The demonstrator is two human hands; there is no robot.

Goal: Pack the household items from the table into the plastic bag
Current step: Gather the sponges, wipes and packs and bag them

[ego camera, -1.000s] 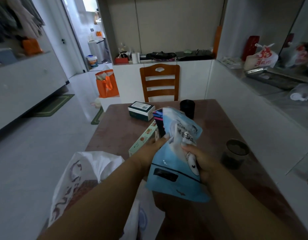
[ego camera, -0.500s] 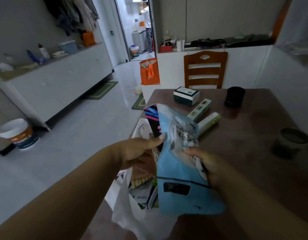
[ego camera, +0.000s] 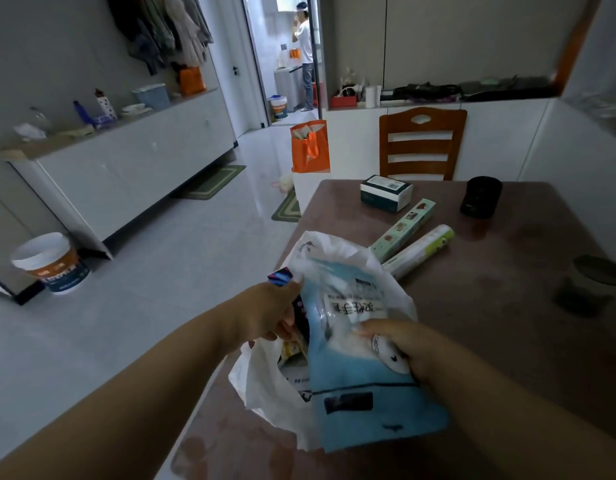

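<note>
Household items lie partly packed on the brown table [ego camera: 507,341], the largest thing in reach, with a wooden chair [ego camera: 422,143] pushed up at its far edge. At the table's near left edge sits the white plastic bag [ego camera: 265,386], its mouth pulled open and its far rim standing up behind a blue pouch [ego camera: 362,386]. The pouch is partway into the bag's mouth, its lower end still outside toward the near edge. The left hand [ego camera: 268,313] is closed on the bag's left rim, pinching the plastic and holding it wide; a dark packet with pink and blue print [ego camera: 282,276] pokes up just beside its fingers, and other packets show inside the bag. The right hand [ego camera: 403,348] is wrapped around the pouch's right side, thumb across its front. Beyond the bag, toward the middle of the table, a long green box [ego camera: 403,230] and a pale roll [ego camera: 424,247] lie side by side. Near the far edge sit a white and teal box [ego camera: 386,193] and a black cup [ego camera: 481,201].
</note>
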